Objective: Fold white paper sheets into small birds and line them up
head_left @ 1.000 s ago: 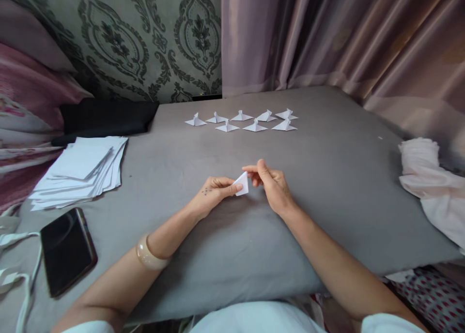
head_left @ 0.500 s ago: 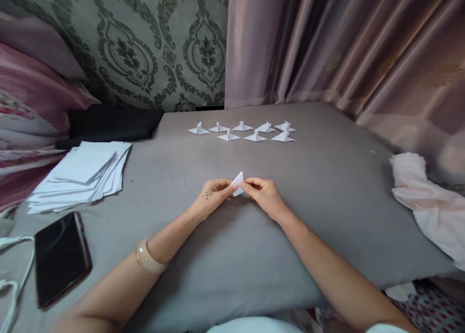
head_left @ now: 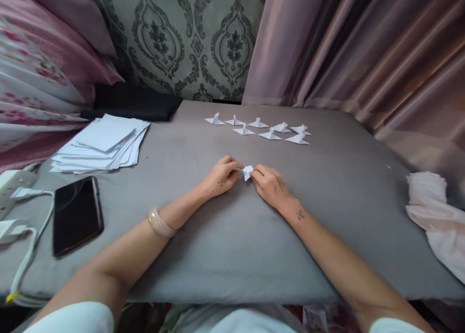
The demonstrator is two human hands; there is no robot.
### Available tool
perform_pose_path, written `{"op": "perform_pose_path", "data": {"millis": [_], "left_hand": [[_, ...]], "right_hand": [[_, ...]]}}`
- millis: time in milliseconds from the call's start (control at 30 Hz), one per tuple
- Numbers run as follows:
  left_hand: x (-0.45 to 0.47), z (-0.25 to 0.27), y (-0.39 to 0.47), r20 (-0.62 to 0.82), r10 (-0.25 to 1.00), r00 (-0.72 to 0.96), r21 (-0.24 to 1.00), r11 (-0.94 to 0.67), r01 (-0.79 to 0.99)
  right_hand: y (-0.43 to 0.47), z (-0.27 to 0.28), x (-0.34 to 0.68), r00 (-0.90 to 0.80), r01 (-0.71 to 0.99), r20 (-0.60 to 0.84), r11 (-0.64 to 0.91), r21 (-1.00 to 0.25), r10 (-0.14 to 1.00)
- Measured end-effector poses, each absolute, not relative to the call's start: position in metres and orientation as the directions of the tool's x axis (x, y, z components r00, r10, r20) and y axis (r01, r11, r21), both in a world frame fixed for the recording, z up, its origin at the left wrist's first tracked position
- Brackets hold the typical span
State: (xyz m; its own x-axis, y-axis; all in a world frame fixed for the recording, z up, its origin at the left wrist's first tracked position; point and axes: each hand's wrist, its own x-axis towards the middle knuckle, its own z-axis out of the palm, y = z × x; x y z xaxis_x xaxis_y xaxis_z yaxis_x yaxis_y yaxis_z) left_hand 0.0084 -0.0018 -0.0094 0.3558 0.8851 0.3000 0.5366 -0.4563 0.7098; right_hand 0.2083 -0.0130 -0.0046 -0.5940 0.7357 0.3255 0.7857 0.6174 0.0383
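Note:
A small folded piece of white paper (head_left: 247, 172) is between my hands over the middle of the grey-covered table (head_left: 225, 246). My left hand (head_left: 222, 176), with a pale bangle (head_left: 160, 223) further up the arm, pinches its left edge. On the other side, my right hand (head_left: 271, 185) grips the right edge between thumb and fingers. Beyond my hands, several white folded paper figures (head_left: 270, 134) stand in two loose rows, each with wide points and a raised middle.
At the left lies a stack of white paper sheets (head_left: 101, 144), with a black phone (head_left: 77, 216) nearer me. White cables and a power strip (head_left: 14, 185) sit at the left edge. Black folded cloth (head_left: 134, 102) is behind the stack; pale cloth (head_left: 432, 212) lies far right.
The folded paper has turned and now shows a squarer, wider shape than its earlier upright point. Both hands have rolled over, backs more upward. The whole view has shifted.

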Motion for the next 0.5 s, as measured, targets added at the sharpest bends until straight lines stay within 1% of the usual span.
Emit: {"op": "perform_pose_path", "data": {"millis": [100,200,300,367,433,500], "left_hand": [[0.0075,-0.0128,-0.0016,0.307,0.82,0.484,0.624,-0.557,0.548],[0.0065,-0.0143,-0.0008,0.301,0.789,0.536,0.565,-0.6,0.566],[0.0063,-0.0129,0.0005,0.274,0.804,0.529,0.577,-0.577,0.578],[0.0066,-0.0114,0.0013,0.249,0.821,0.514,0.599,-0.548,0.584],[0.0072,-0.0103,0.0023,0.229,0.832,0.506,0.62,-0.525,0.583],[0.0077,-0.0095,0.0038,0.213,0.841,0.496,0.64,-0.504,0.58]], "right_hand": [[-0.0192,-0.0045,0.2113,-0.568,0.784,0.303,0.615,-0.081,0.765],[-0.0213,-0.0025,0.2148,-0.498,0.784,0.28,0.565,-0.259,0.82],[-0.0194,-0.0044,0.2178,-0.434,0.759,0.27,0.51,-0.404,0.86],[-0.0181,-0.0069,0.2188,-0.401,0.735,0.271,0.484,-0.475,0.875],[-0.0179,-0.0086,0.2187,-0.379,0.724,0.267,0.464,-0.511,0.886],[-0.0187,-0.0088,0.2179,-0.364,0.729,0.264,0.449,-0.516,0.893]]}}
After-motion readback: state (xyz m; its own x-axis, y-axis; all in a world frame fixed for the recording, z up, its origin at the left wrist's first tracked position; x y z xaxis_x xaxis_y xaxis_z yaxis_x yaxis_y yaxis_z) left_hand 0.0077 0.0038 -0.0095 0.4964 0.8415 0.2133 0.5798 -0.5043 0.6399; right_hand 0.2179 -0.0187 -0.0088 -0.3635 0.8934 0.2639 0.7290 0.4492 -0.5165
